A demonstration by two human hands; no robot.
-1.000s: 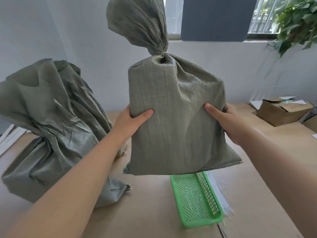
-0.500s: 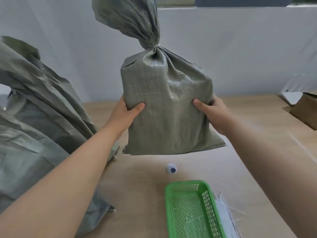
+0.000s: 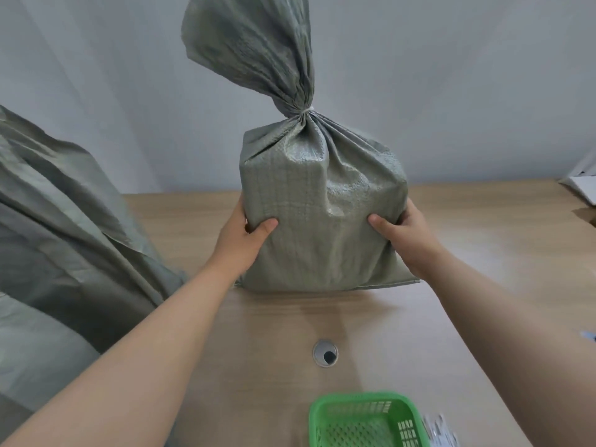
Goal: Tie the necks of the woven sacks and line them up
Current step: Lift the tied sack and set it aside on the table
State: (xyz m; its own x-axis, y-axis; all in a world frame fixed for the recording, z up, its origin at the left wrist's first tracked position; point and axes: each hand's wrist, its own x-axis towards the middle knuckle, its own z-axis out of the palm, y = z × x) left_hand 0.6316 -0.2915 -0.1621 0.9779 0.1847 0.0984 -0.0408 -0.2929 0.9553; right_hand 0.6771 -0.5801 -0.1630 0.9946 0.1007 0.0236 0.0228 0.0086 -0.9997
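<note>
A tied sack (image 3: 322, 221) stands upright on the table (image 3: 483, 253), near the back wall (image 3: 451, 75), its bottom seam flat on the wood. The left hand (image 3: 242, 243) grips its left side, thumb pressed on the front and fingers wrapped behind. The right hand (image 3: 409, 240) grips the right side the same way, thumb on the front. A pale tie (image 3: 304, 108) cinches the neck, and the loose top fans upward above it, leaning left. At the far left, 1 more sack (image 3: 64, 237) rises in slack folds, apart from the held one; whether its neck is tied cannot be seen. In front of the tied sack sits a round cable port (image 3: 325, 353) in the table, and nearer the bottom edge a green basket (image 3: 364, 421).
</note>
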